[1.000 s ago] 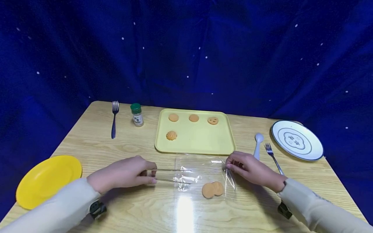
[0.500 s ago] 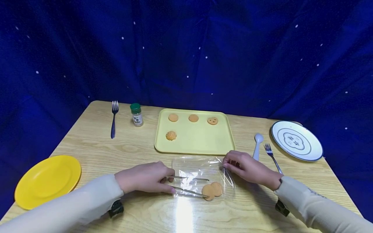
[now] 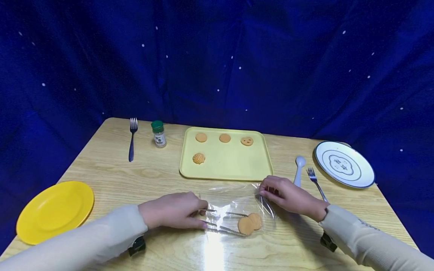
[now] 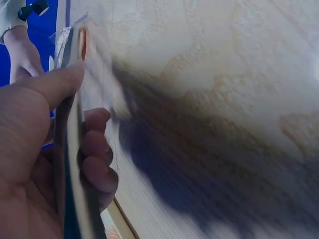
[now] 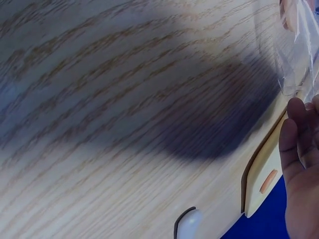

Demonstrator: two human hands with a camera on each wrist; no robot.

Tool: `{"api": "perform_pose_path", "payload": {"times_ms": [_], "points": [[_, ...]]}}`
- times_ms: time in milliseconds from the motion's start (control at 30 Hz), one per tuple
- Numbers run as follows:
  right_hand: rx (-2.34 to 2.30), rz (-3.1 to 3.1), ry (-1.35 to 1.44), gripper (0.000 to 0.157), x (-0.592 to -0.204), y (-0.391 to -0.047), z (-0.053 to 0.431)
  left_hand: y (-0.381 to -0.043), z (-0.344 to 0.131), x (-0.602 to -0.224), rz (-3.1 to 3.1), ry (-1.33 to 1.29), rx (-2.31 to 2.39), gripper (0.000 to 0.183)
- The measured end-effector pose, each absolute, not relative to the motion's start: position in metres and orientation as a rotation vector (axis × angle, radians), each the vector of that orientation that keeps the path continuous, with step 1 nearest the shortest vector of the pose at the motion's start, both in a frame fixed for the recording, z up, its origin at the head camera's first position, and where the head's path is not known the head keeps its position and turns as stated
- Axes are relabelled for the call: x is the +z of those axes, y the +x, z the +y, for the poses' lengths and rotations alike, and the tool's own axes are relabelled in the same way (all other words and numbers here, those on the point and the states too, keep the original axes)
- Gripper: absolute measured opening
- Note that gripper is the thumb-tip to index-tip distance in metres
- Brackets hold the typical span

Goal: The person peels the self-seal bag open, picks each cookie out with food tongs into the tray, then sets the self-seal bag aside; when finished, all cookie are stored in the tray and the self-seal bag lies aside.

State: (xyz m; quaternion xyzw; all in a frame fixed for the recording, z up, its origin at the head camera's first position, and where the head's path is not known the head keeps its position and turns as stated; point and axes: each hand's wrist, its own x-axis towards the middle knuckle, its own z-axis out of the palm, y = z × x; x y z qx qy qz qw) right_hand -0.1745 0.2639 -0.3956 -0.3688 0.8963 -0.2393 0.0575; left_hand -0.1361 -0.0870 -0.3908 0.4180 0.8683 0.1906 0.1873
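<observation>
My left hand (image 3: 176, 211) holds metal tongs (image 3: 223, 228) by their arms, with fingers and thumb curled round them in the left wrist view. The tongs reach into a clear plastic bag (image 3: 230, 195) from its left side. Their tips lie at a round cookie (image 3: 245, 226), which overlaps a second round cookie (image 3: 257, 221) inside the bag; whether they grip it, I cannot tell. At the bag's far right corner, my right hand (image 3: 288, 195) pinches the plastic, which hangs in folds at its fingertips in the right wrist view.
Just beyond the bag lies a pale yellow tray (image 3: 234, 167) bearing several cookies. To its left stand a green-capped shaker (image 3: 158, 134) and a fork (image 3: 132, 139). A yellow plate (image 3: 54, 212) sits far left. A spoon (image 3: 299, 169), another fork (image 3: 317, 183) and a white plate (image 3: 344, 164) are right.
My left hand has moved right and slightly nearer the front edge, sliding the tongs deeper into the bag up to the cookies. The cookies have shifted slightly right. My right hand stays nearly still.
</observation>
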Motion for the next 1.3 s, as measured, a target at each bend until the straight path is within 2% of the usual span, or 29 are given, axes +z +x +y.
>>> {"api": "perform_pose_path", "payload": {"times_ms": [433,800,1300], "points": [[-0.711,2.747,-1.096,0.005,-0.396,-0.173,0.265,-0.142,-0.096,-0.393,2.553,1.196,0.489,0.021],[-0.661,2.760,-1.090,0.004,-0.397,-0.173,0.265,-0.146,-0.106,-0.394,2.468,1.062,0.658,0.024],[-0.663,2.777,-1.164,0.006,-0.392,-0.173,0.263,-0.146,-0.097,-0.387,2.335,1.083,0.723,0.033]]}}
